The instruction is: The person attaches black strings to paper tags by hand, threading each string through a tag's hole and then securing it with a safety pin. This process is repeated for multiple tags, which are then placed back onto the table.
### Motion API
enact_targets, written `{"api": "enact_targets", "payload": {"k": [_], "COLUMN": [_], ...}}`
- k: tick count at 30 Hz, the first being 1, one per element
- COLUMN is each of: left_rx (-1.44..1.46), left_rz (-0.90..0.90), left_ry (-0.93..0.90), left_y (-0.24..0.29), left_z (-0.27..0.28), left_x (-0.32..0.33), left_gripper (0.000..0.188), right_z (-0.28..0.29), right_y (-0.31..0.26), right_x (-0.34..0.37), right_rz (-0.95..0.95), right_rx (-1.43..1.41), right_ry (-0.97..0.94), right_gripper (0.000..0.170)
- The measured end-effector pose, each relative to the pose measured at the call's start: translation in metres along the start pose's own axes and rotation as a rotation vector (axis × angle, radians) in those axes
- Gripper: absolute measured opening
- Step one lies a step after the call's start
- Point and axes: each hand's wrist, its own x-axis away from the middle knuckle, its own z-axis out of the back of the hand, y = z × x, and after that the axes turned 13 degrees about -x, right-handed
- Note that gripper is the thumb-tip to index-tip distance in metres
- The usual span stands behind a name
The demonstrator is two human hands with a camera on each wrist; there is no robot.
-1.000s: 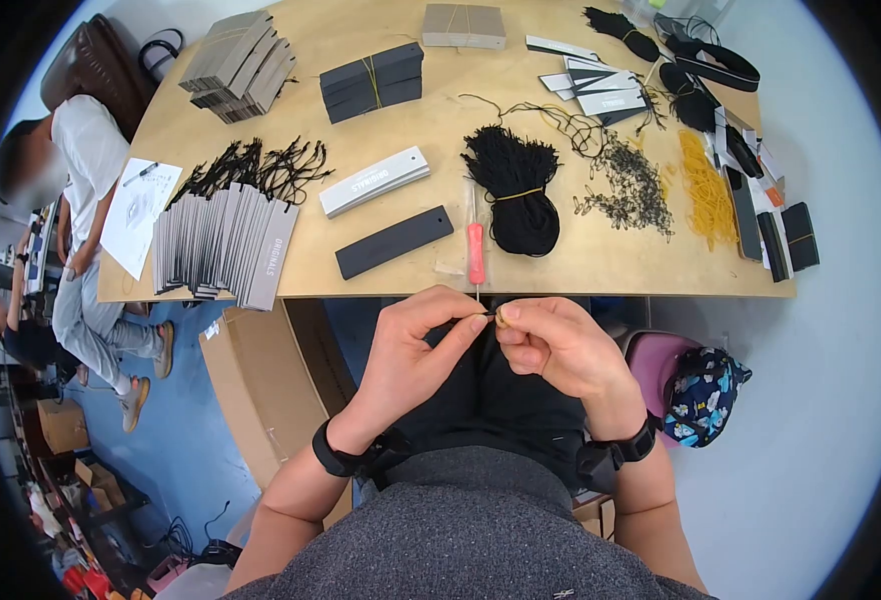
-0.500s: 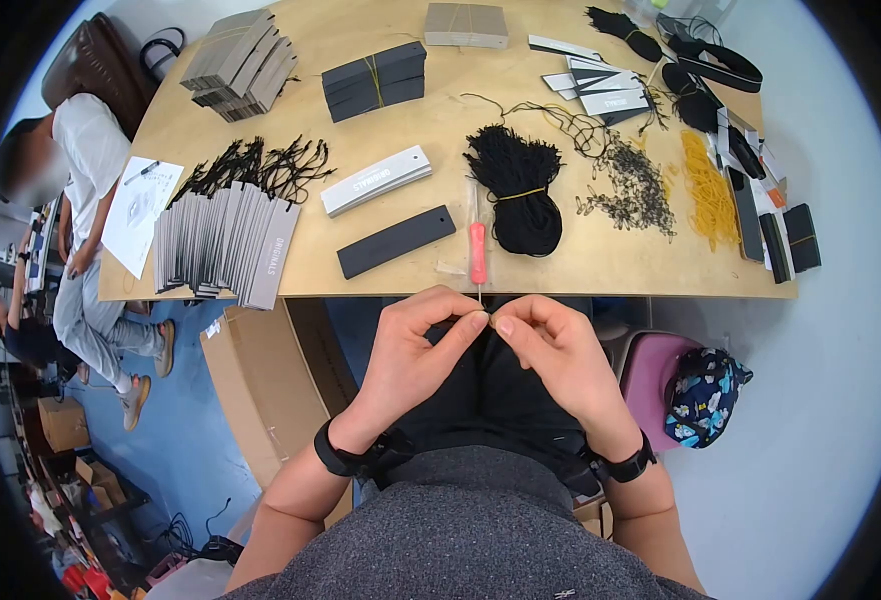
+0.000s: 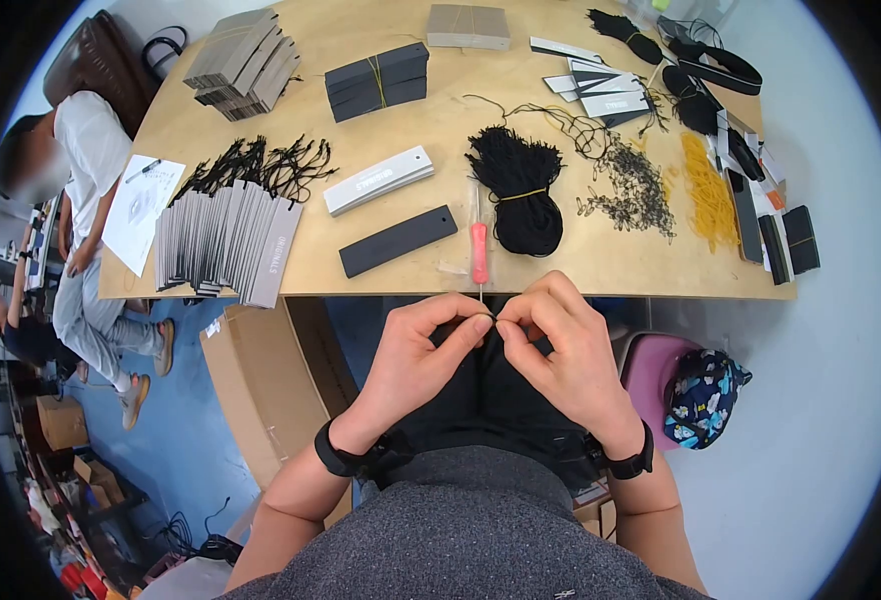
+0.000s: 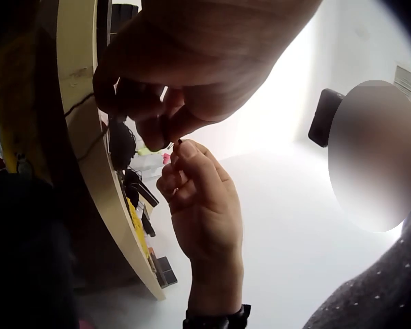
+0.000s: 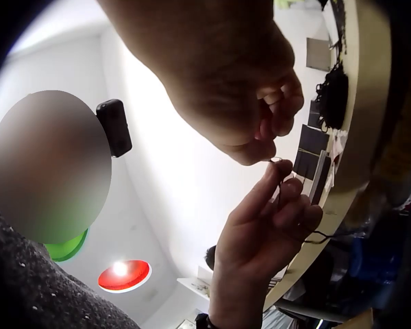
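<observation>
Just past the table's front edge, my two hands meet fingertip to fingertip. Thumb and forefinger of my left hand (image 3: 416,345) pinch a thin black cord (image 5: 320,237), which trails across the palm and out past the fingers in the right wrist view. My right hand (image 3: 571,345) pinches at the cord's tip, its forefinger bowed and its thumb against it. Whether a small pin is also between these fingertips, I cannot tell. Beyond the hands lie a red-handled tool (image 3: 479,255) with a thin shaft and a banded bundle of black cords (image 3: 529,225).
On the table (image 3: 401,285) are grey tags (image 3: 226,240) with black cords, a white tag stack (image 3: 379,180) and a dark tag (image 3: 398,241). Small dark pins (image 3: 633,190) and yellow rubber bands (image 3: 706,190) lie to the right. A cardboard box (image 3: 261,390) stands below left.
My right hand has shifted its grip: its fingers, more tucked in a second ago, are now raised and arched. The left hand has stayed almost still.
</observation>
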Motion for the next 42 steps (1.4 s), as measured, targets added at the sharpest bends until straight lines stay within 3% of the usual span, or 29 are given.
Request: {"api": "enact_targets", "payload": {"k": [4, 6, 10, 12, 13, 15, 16, 19, 20, 22, 24, 25, 27, 29, 31, 32, 34, 37, 40, 42], "left_rx": [0.301, 0.583, 0.587, 0.826, 0.826, 1.181, 1.182, 0.464, 0.465, -0.242, -0.386, -0.529, -0.484, -0.438, 0.110, 0.109, 0.351, 0.397, 0.371, 0.386], "left_rz": [0.101, 0.242, 0.315, 0.406, 0.406, 0.478, 0.478, 0.188, 0.187, -0.249, -0.294, -0.338, -0.371, -0.405, -0.121, -0.121, 0.193, 0.221, 0.243, 0.237], "left_ry": [-0.013, -0.092, -0.111, -0.268, -0.266, -0.248, -0.245, 0.101, 0.098, 0.257, 0.247, 0.240, 0.247, 0.254, 0.075, 0.076, -0.045, -0.089, -0.182, -0.200], "left_y": [-0.002, -0.006, -0.010, -0.012, -0.011, -0.006, -0.003, 0.000, -0.003, -0.009, 0.002, 0.007, 0.008, 0.007, 0.001, 0.003, 0.010, 0.013, 0.010, 0.011], "left_z": [-0.001, 0.005, 0.009, 0.010, 0.009, 0.005, 0.001, -0.007, -0.008, -0.008, -0.007, -0.006, -0.004, -0.004, -0.001, 0.001, 0.006, 0.009, 0.013, 0.013], "left_x": [0.000, 0.003, 0.008, 0.010, 0.012, 0.013, 0.012, 0.004, 0.002, -0.001, 0.004, 0.005, 0.003, 0.001, 0.001, 0.002, 0.003, 0.002, 0.001, 0.000], "left_gripper": [0.014, 0.012, 0.009, 0.015, 0.015, 0.017, 0.017, 0.015, 0.015, 0.019, 0.020, 0.021, 0.016, 0.012, 0.010, 0.010, 0.009, 0.010, 0.011, 0.012], "right_z": [0.005, 0.010, 0.013, 0.011, 0.009, 0.003, -0.001, -0.009, -0.008, -0.005, -0.004, -0.003, 0.001, 0.005, 0.006, 0.006, 0.010, 0.013, 0.012, 0.014], "right_y": [-0.001, 0.000, 0.006, 0.014, 0.018, 0.020, 0.021, 0.015, 0.013, 0.011, 0.010, 0.009, 0.006, 0.000, -0.001, 0.000, 0.002, 0.000, -0.002, 0.002], "right_x": [-0.003, -0.006, -0.012, -0.014, -0.015, -0.011, -0.009, -0.003, -0.002, 0.002, 0.005, 0.005, 0.005, 0.003, 0.002, 0.002, 0.002, 0.003, -0.004, -0.009], "right_rz": [0.105, 0.152, 0.287, 0.347, 0.410, 0.398, 0.384, 0.344, 0.307, 0.272, -0.013, -0.012, -0.160, -0.111, -0.059, -0.013, 0.033, 0.041, 0.196, 0.374], "right_rx": [0.062, 0.091, 0.216, 0.284, 0.352, 0.361, 0.370, 0.288, 0.233, 0.215, -0.005, -0.006, -0.149, -0.180, -0.214, -0.207, -0.197, -0.112, 0.040, 0.155], "right_ry": [0.021, 0.042, 0.103, 0.128, 0.153, 0.106, 0.060, 0.049, 0.043, 0.047, 0.034, 0.034, -0.018, -0.003, 0.008, -0.019, -0.044, -0.063, 0.009, -0.096], "right_gripper": [0.015, 0.016, 0.020, 0.020, 0.020, 0.020, 0.020, 0.018, 0.017, 0.015, 0.014, 0.014, 0.012, 0.010, 0.009, 0.010, 0.012, 0.014, 0.017, 0.022]}}
